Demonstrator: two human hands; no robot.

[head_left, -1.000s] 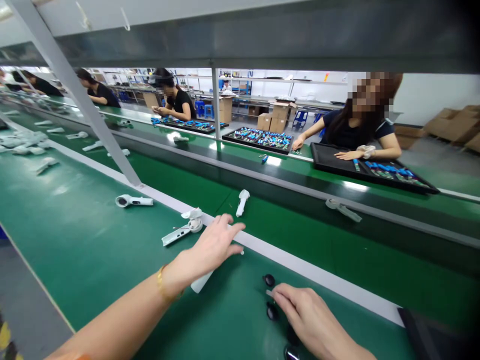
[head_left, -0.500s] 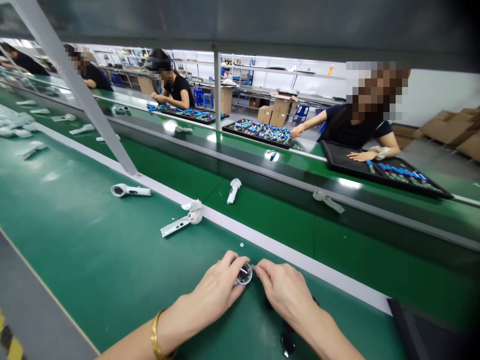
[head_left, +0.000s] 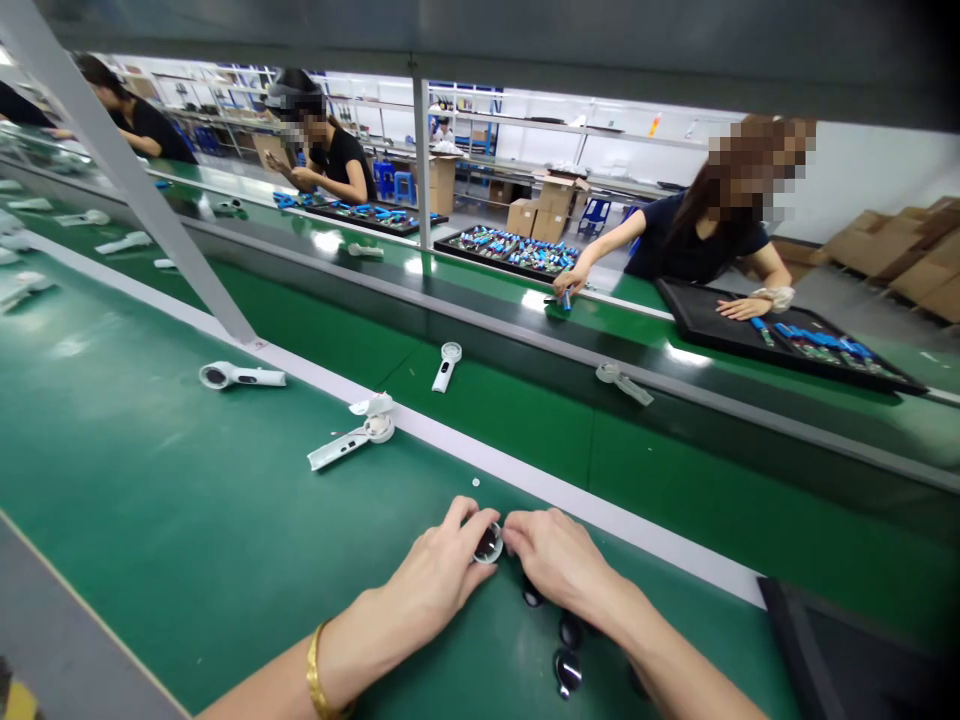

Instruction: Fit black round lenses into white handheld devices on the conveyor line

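Note:
My left hand (head_left: 424, 570) is closed round a white handheld fan housing (head_left: 496, 553), of which only a round head with a glossy dark disc shows; the rest is hidden under the hand. Thumb and fingers of my right hand (head_left: 562, 555) are pinched together at the right side of that round rim. Whatever they hold is hidden. Below my right wrist, several shiny black round pieces (head_left: 568, 668) lie on the green table (head_left: 247, 550). A tiny white disc (head_left: 475, 482) rests just beyond my left fingertips.
An opened white fan shell (head_left: 341, 450) and another white fan (head_left: 251, 377) lie to the left. Past the white strip (head_left: 525, 483), a belt carries a fan (head_left: 448, 366). A black tray (head_left: 825, 640) stands at right. Co-workers sit opposite, beside trays of blue parts (head_left: 517, 248).
My right fingers have closed in on the housing's rim, covering the small piece seen between them before. The view has shifted slightly. A co-worker's hand opposite now holds a blue part over the belt.

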